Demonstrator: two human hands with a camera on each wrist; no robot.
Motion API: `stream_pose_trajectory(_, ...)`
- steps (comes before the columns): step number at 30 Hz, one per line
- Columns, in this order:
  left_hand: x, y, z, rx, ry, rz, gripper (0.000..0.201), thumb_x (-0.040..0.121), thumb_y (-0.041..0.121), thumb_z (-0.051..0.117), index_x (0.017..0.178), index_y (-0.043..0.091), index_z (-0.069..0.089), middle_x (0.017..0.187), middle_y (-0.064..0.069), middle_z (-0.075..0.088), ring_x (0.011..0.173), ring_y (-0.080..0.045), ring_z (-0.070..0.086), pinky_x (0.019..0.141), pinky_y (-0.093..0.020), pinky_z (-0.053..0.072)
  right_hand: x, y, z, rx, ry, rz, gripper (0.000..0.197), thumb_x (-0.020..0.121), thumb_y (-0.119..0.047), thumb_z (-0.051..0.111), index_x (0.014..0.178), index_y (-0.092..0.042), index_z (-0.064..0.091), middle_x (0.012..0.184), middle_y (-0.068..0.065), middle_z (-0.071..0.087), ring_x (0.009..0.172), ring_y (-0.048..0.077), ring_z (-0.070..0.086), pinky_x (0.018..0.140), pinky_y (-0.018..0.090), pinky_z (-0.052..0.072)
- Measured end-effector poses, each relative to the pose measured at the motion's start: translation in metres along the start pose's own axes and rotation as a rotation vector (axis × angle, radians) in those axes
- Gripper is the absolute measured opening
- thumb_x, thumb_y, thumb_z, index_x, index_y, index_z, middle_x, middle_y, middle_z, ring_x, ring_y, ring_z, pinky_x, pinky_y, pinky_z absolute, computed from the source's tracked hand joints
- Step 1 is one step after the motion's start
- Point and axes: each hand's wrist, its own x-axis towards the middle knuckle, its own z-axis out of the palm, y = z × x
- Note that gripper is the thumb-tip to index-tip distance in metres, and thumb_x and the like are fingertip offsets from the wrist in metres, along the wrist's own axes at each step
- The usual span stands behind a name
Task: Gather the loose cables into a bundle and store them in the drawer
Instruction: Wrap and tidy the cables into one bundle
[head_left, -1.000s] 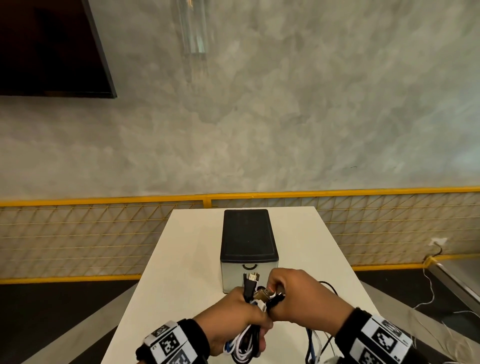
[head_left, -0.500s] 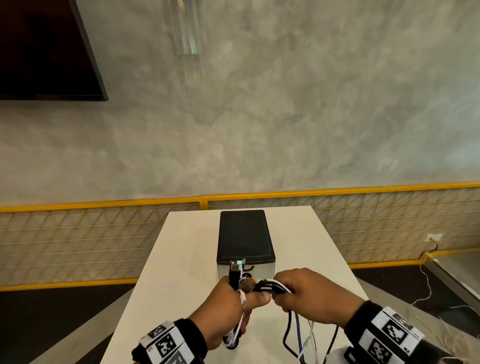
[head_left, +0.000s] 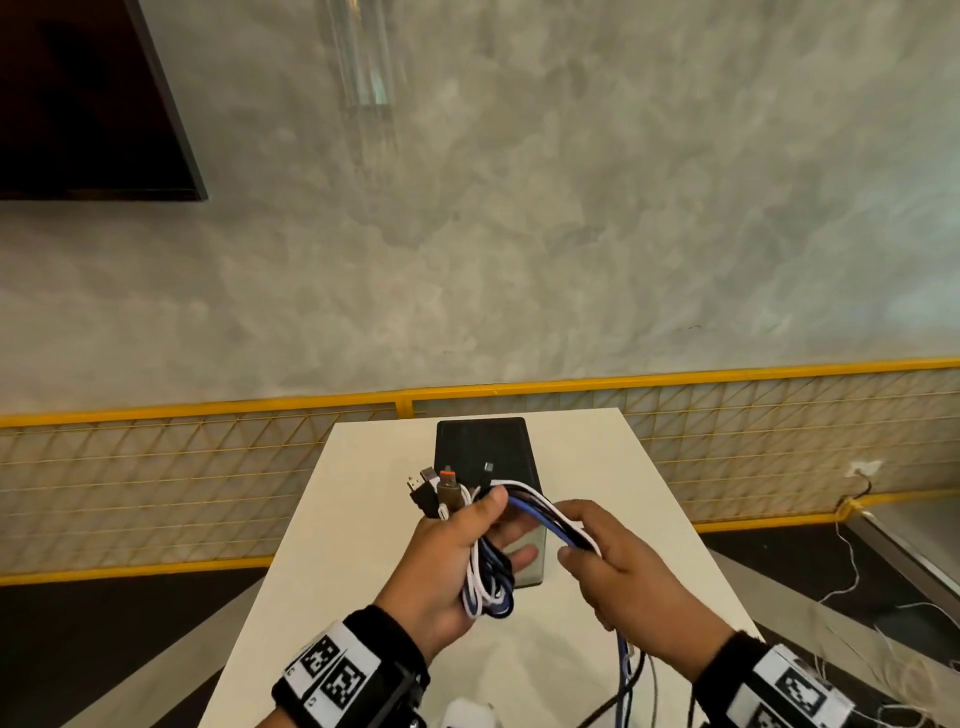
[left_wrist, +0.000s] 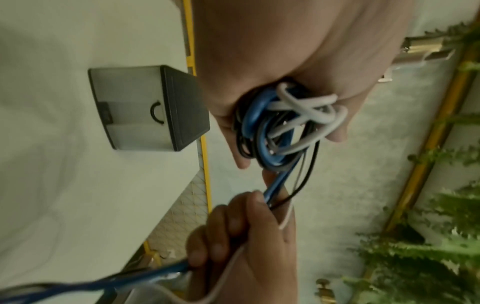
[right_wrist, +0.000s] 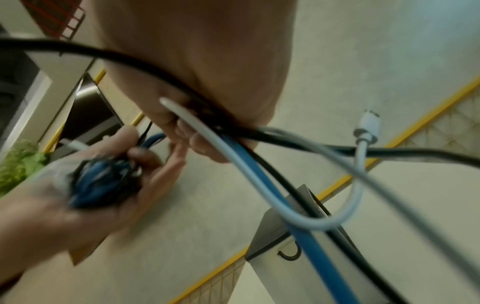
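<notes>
item: cable bundle (head_left: 485, 577), mixed white, blue and black leads, coiled in loops in the palm of the left hand (head_left: 452, 561); thumb pressed over the top of the coil, fingers curled up under it, so the hand grips the bundle. held in the air above the near half of the table (head_left: 358, 525), not touching it

connector ends (head_left: 439, 491): several plugs (usb type, one w/ orange tip) stick up past the left thumb, fanned out toward the far edge

right hand (head_left: 618, 566): fingers curled round the run of cables (head_left: 545, 514) that arcs over from the coil; firm grip, strands pass through the fist and hang down off the near edge of the table. in the right wrist view a white lead w/ a plug (right_wrist: 369, 127) loops loose below the hand, crossing a black lead

drawer unit (head_left: 485, 452): small box, black top, translucent grey front w/ a curved black handle (left_wrist: 155, 113); stands on the table centre, nearer the far edge, just beyond both hands. drawer front sits flush, closed

both hands wear black wrist straps w/ printed marker tags (head_left: 332, 670)

misc: yellow mesh railing (head_left: 156, 467) behind the far edge of the table; grey plaster wall (head_left: 571, 234); dark panel (head_left: 78, 93) upper left; thin loose wires (head_left: 852, 571) on the floor at right; green foliage (left_wrist: 428, 257) seen in left wrist view
</notes>
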Motion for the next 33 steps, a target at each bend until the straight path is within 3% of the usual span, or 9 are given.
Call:
stream_pose_trajectory(3, 0.004, 0.002, 0.004, -0.112, -0.001, 0.013, 0.044, 0.079, 0.024, 0.065, 0.111, -0.006, 0.066, 0.117, -0.021, 0.071, 0.105, -0.033, 0.07, 0.097, -0.05, 0.051, -0.007, -0.007, 0.008, -0.127, -0.003, -0.128, 0.045, 0.099, -0.018, 0.046, 0.123, -0.055, 0.038, 0.066, -0.033, 0.059, 0.056, -0.004, 0.054, 0.057, 0.013, 0.036)
stream_pose_trajectory(10, 0.002, 0.008, 0.003, -0.171, -0.031, -0.035, 0.05, 0.083, 0.02, 0.06, 0.124, -0.009, 0.061, 0.126, -0.025, 0.065, 0.114, -0.03, 0.068, 0.087, -0.04, 0.059, -0.012, -0.01, 0.019, -0.255, -0.16, -0.164, 0.067, 0.102, -0.025, 0.038, 0.145, -0.055, -0.003, 0.065, -0.033, 0.055, 0.061, 0.0, 0.05, 0.06, 0.012, 0.037)
stream_pose_trajectory(14, -0.001, -0.003, -0.001, -0.163, -0.045, -0.058, 0.051, 0.083, 0.013, 0.061, 0.13, -0.005, 0.056, 0.129, -0.021, 0.065, 0.116, -0.03, 0.067, 0.088, -0.041, 0.059, -0.013, -0.011, 0.029, -0.286, -0.171, -0.192, 0.081, 0.1, -0.021, 0.038, 0.136, -0.063, -0.021, 0.129, -0.036, 0.046, 0.103, 0.001, 0.059, 0.091, 0.019, 0.047)
stream_pose_trajectory(17, -0.003, -0.009, -0.004, -0.021, -0.08, -0.042, 0.05, 0.084, 0.014, 0.063, 0.131, -0.002, 0.055, 0.128, -0.017, 0.067, 0.118, -0.029, 0.065, 0.106, -0.052, 0.046, -0.012, -0.004, 0.035, -0.316, -0.153, -0.213, 0.079, 0.097, -0.02, 0.039, 0.141, -0.06, -0.014, 0.137, -0.016, 0.053, 0.106, 0.009, 0.061, 0.093, 0.03, 0.051)
stream_pose_trajectory(20, -0.009, -0.009, 0.0, 0.114, -0.058, 0.02, 0.045, 0.084, 0.018, 0.064, 0.124, -0.002, 0.06, 0.122, -0.016, 0.071, 0.112, -0.032, 0.068, 0.102, -0.057, 0.047, -0.011, 0.003, 0.042, -0.336, -0.118, -0.201, 0.077, 0.095, -0.023, 0.038, 0.137, -0.067, -0.01, 0.134, -0.011, 0.057, 0.111, 0.011, 0.06, 0.094, 0.034, 0.05)
stream_pose_trajectory(23, -0.009, -0.008, 0.002, 0.146, 0.02, 0.063, 0.033, 0.086, 0.015, 0.064, 0.114, -0.003, 0.064, 0.111, -0.018, 0.074, 0.1, -0.038, 0.072, 0.089, -0.054, 0.056, -0.012, -0.004, 0.04, -0.314, -0.129, -0.164, 0.082, 0.093, -0.024, 0.041, 0.126, -0.075, -0.014, 0.138, -0.024, 0.051, 0.118, -0.001, 0.055, 0.098, 0.019, 0.045)
stream_pose_trajectory(26, -0.007, 0.002, -0.002, 0.148, 0.051, 0.079, 0.022, 0.092, 0.006, 0.06, 0.111, -0.005, 0.064, 0.103, -0.025, 0.075, 0.084, -0.037, 0.074, 0.075, -0.045, 0.059, -0.013, -0.013, 0.028, -0.031, -0.21, -0.11, 0.071, 0.095, -0.006, 0.042, 0.14, -0.052, 0.012, 0.109, -0.048, 0.056, 0.095, -0.022, 0.055, 0.088, 0.006, 0.042)
stream_pose_trajectory(29, -0.004, 0.01, -0.004, 0.162, 0.079, 0.107, 0.019, 0.089, 0.005, 0.063, 0.105, -0.006, 0.065, 0.099, -0.03, 0.073, 0.083, -0.039, 0.072, 0.076, -0.046, 0.058, -0.009, -0.013, 0.023, 0.233, -0.074, -0.062, 0.037, 0.088, -0.027, 0.047, 0.123, -0.031, 0.057, 0.079, -0.001, 0.075, 0.07, 0.016, 0.07, 0.073, 0.031, 0.057)
stream_pose_trajectory(33, -0.004, 0.004, -0.006, 0.258, 0.11, 0.17, 0.017, 0.087, 0.004, 0.069, 0.101, -0.005, 0.065, 0.083, -0.021, 0.074, 0.072, -0.032, 0.072, 0.061, -0.036, 0.056, 0.002, -0.014, 0.032, 0.381, -0.015, 0.025, 0.04, 0.078, -0.035, 0.06, 0.094, -0.005, 0.04, 0.084, 0.022, 0.07, 0.062, 0.041, 0.064, 0.063, 0.045, 0.054)
